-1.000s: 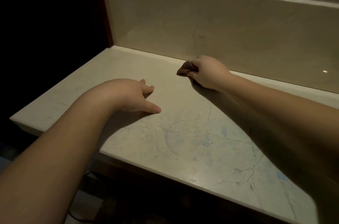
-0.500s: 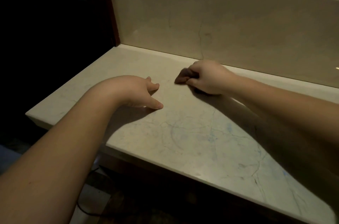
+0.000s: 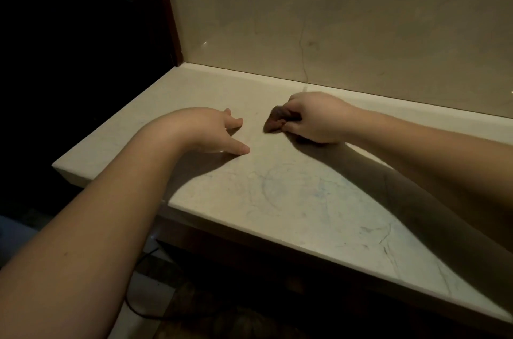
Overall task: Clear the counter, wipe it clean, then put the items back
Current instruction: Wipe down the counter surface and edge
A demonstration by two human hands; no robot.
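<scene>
— Right grip stays clenched on the small brown crumpled cloth, now nearer, mid-table.
— Left hand?
— Relaxed, resting on the pale marble table. Wiping seems underway.

Two hands are seen on one marble counter: the left hand and the right hand. One brown cloth is counted, lying on the counter.
</scene>
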